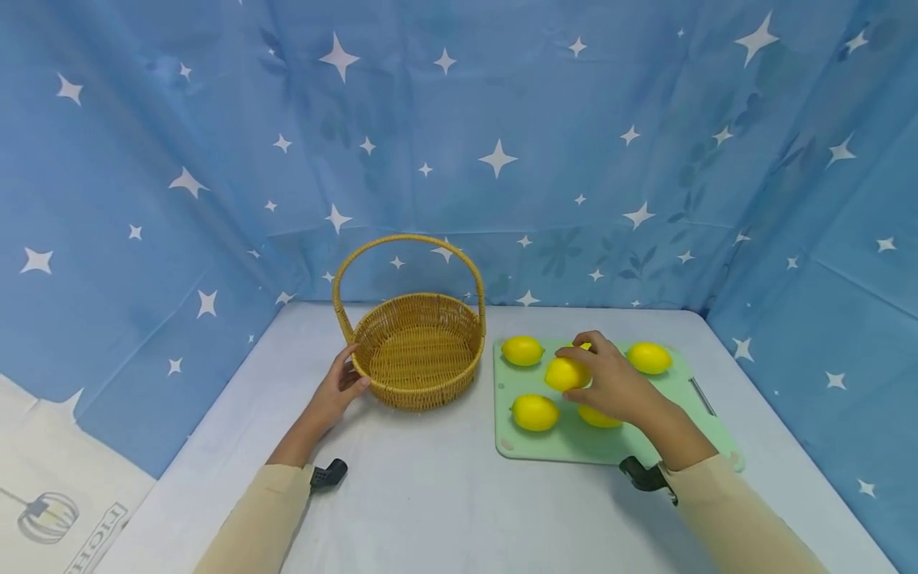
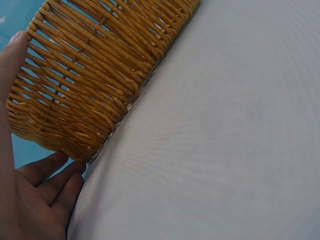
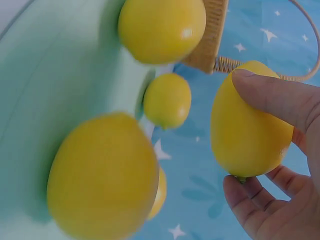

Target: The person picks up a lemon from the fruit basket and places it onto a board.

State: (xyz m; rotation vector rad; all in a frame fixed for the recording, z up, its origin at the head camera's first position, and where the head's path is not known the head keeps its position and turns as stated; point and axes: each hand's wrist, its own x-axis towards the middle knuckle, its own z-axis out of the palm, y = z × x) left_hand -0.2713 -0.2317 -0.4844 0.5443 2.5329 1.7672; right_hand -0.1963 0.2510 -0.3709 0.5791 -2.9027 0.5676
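My right hand (image 1: 617, 383) pinches a yellow lemon (image 1: 566, 374) above a pale green cutting board (image 1: 509, 446). In the right wrist view the thumb lies across the lemon (image 3: 245, 135) and the fingertips are near its stem end. Beneath and around that hand, other lemons rest on the board: one at front left (image 1: 535, 413), one at back left (image 1: 522, 351), one at back right (image 1: 649, 358), and others partly covered by the hand. My left hand (image 1: 333, 399) holds the near left side of a wicker basket (image 1: 419, 397), thumb by the rim, fingertips low on the wall.
The basket's tall hoop handle (image 1: 409, 237) stands upright, and its woven floor shows bare. Both stand on a white-covered table (image 1: 430, 494). A blue curtain with white stars (image 1: 459, 104) closes off the back and sides. The board has a grey handle strip (image 1: 703, 396) at its right.
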